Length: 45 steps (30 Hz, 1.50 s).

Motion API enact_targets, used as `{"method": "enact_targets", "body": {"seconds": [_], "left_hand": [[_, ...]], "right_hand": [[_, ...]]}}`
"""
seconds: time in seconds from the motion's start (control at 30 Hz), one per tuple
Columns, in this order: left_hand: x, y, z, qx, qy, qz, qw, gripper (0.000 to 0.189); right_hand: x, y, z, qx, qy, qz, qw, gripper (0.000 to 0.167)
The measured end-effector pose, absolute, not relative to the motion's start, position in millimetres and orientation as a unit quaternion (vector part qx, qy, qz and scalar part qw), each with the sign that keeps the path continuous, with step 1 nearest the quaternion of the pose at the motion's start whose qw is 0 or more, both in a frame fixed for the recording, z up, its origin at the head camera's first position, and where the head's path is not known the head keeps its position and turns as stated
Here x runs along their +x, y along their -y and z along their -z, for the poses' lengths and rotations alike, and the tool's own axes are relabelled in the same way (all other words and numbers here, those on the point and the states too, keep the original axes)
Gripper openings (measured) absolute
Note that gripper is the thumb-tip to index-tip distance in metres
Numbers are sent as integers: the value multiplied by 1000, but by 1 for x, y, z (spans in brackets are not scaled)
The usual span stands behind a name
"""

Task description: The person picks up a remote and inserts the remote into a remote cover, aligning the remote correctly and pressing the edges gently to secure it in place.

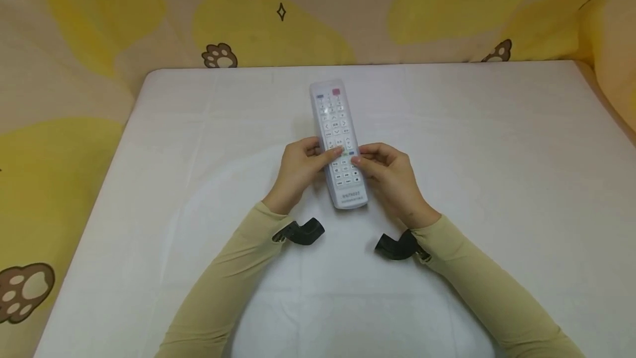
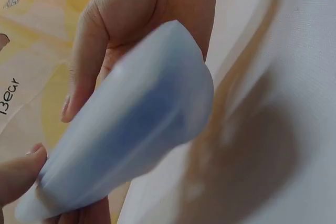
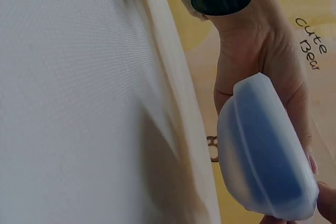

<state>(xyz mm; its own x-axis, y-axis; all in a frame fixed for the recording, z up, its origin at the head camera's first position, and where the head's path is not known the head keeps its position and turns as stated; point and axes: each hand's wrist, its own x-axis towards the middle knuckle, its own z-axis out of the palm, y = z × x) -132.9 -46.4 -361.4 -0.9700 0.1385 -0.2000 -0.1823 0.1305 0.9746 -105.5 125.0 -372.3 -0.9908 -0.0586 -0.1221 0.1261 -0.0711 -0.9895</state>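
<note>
A white remote control in a translucent sleeve is held above the white table, its buttons facing up and its far end tilted slightly left. On its left edge my left hand grips it, thumb lying across the buttons and fingers tucked beneath. My right hand pinches the opposite edge, thumb tip on the front near the coloured buttons. The left wrist view shows the underside of the remote with a bluish tint through the sleeve. In the right wrist view its near end hides part of the fingers.
The white-covered table spreads around the hands. Behind it hangs a yellow and cream cloth with paw prints. Black curved wrist mounts stick out from both sleeves over the table.
</note>
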Motion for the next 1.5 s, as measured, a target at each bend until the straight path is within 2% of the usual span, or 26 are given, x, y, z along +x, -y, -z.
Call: {"method": "enact_targets", "body": {"seconds": [0.2,0.6,0.8,0.97,1.2,1.5], "left_hand": [[-133,48,363,-18,-714,-693,97,33],[-134,52,365,0,-668,-731,140,28],[-135,52,367,-22,-654,-742,142,31],[-136,51,372,-13,-664,-733,146,35],[-137,49,377,-4,-650,-742,166,48],[-138,48,386,4,-673,-721,163,46]], "right_hand": [[-107,-125,373,11,-679,731,60,31],[-111,-134,375,-3,-648,758,77,20],[-111,-132,377,1,-636,766,88,30],[-109,-131,380,6,-646,760,70,34],[-111,-132,384,31,-662,748,44,36],[-112,-133,387,42,-677,732,56,35]]}}
